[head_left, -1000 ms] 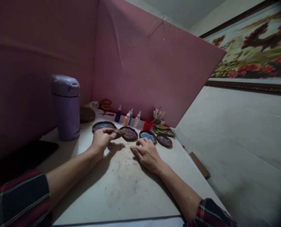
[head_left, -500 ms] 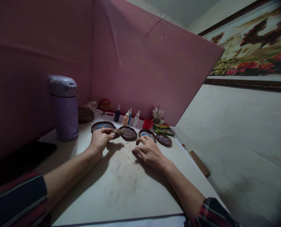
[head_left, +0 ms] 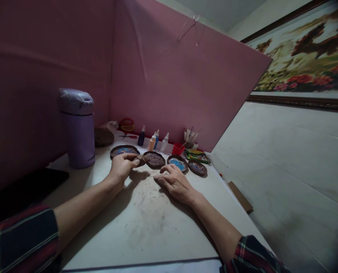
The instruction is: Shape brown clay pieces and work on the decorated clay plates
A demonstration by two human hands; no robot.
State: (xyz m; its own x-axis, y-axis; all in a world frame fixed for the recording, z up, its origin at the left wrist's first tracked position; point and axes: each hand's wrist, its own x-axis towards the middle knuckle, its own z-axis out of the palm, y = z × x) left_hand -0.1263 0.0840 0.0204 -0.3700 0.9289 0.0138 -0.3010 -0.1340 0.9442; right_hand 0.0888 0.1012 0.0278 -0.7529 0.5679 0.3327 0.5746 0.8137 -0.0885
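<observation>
My left hand (head_left: 122,167) is closed around a small brown clay lump (head_left: 141,159), held just above the white table (head_left: 146,223) beside a row of painted clay dishes. My right hand (head_left: 175,182) lies on the table with its fingers stretched flat toward the left, holding nothing, just in front of the blue-centred dish (head_left: 177,163). A purple-centred dish (head_left: 154,159) sits between the two hands. Another blue dish (head_left: 124,151) lies behind my left hand, and a smaller dish (head_left: 197,167) is at the right end.
A tall lilac flask (head_left: 77,128) stands at the back left beside a brown clay mound (head_left: 103,137). Small paint bottles (head_left: 153,141), a red cup of brushes (head_left: 179,148), a colourful palette (head_left: 197,156) and scissors (head_left: 127,126) line the pink partition (head_left: 169,83). A dark tablet (head_left: 24,189) lies at left.
My right hand has shifted a little to the left and flattened on the table. My left hand stays closed on the clay lump in nearly the same place.
</observation>
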